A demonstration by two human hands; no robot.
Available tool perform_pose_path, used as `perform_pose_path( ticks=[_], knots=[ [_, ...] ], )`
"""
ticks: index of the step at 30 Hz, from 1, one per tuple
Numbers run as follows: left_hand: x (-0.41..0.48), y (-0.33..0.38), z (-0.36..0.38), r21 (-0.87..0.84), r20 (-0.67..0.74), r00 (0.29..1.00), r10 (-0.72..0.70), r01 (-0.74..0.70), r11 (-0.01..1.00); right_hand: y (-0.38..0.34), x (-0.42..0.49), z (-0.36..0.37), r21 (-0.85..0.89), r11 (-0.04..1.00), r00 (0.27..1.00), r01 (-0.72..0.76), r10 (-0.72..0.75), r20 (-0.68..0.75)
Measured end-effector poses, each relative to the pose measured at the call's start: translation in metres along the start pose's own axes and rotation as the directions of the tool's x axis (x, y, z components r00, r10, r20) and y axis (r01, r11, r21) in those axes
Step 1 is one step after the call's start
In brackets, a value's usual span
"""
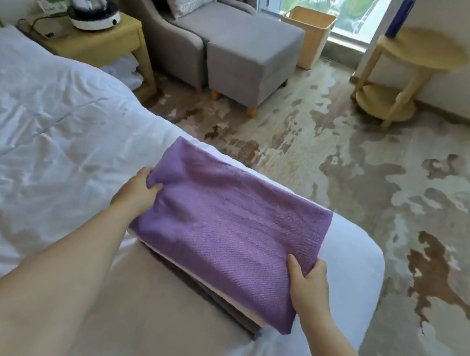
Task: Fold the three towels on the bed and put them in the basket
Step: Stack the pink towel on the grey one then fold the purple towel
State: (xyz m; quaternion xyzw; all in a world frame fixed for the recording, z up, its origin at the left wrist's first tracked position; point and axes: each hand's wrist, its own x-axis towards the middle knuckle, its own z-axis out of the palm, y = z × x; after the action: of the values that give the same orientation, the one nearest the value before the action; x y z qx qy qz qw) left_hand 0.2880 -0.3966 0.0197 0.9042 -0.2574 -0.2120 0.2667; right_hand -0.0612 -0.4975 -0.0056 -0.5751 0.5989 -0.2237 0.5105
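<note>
The left hand (138, 190) pinches the left edge of the towel stack (229, 226), thumb on top; purple lies over pale and grey, between both hands. The right hand (308, 281) grips its right edge. Folding looks done. Next, carry it to the basket (307, 35), well beyond both hands.
</note>
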Motion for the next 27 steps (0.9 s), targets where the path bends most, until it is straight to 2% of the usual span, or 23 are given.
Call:
perform_pose_path(
  ticks=[5, 10, 14, 16, 21, 23, 25, 26, 27],
  knots=[
    [0.024, -0.003, 0.003, -0.107, -0.018, 0.998, -0.067, 0.065, 0.992, -0.010, 0.014, -0.006, 0.189, 0.973, 0.992, -0.129, 0.125, 0.029],
    [0.043, 0.022, -0.002, -0.113, -0.016, 0.999, -0.033, 0.031, 0.993, -0.034, 0.035, -0.005, 0.218, 0.968, 0.991, -0.127, 0.131, -0.005],
    [0.060, 0.037, 0.003, -0.237, -0.006, 1.000, -0.022, 0.020, 0.971, -0.044, 0.053, -0.002, 0.235, 0.961, 0.988, -0.147, 0.156, -0.019],
    [0.067, 0.042, 0.004, -0.302, -0.005, 1.000, 0.023, -0.023, 0.953, -0.044, 0.058, -0.003, 0.264, 0.955, 0.988, -0.136, 0.149, -0.031],
    [0.076, 0.043, 0.005, -0.499, -0.043, 0.961, 0.272, -0.256, 0.828, -0.032, 0.064, -0.009, 0.337, 0.939, 0.994, 0.063, -0.028, -0.107],
    [0.080, 0.038, 0.016, -0.415, -0.044, 0.959, 0.281, -0.273, 0.868, -0.025, 0.066, -0.006, 0.305, 0.951, 0.991, 0.051, -0.011, -0.130],
    [0.079, 0.037, 0.027, -0.119, -0.085, 0.977, 0.197, -0.206, 0.971, -0.022, 0.067, -0.002, 0.215, 0.977, 0.986, 0.001, 0.035, -0.164],
    [0.075, 0.038, 0.030, 0.074, -0.194, 0.964, 0.181, -0.169, 0.983, -0.022, 0.067, -0.001, 0.126, 0.992, 0.976, -0.009, 0.036, -0.213],
    [0.067, 0.041, 0.032, 0.216, -0.332, 0.909, 0.252, -0.187, 0.958, -0.024, 0.065, -0.001, 0.002, 1.000, 0.957, 0.023, -0.021, -0.289]
  ],
)
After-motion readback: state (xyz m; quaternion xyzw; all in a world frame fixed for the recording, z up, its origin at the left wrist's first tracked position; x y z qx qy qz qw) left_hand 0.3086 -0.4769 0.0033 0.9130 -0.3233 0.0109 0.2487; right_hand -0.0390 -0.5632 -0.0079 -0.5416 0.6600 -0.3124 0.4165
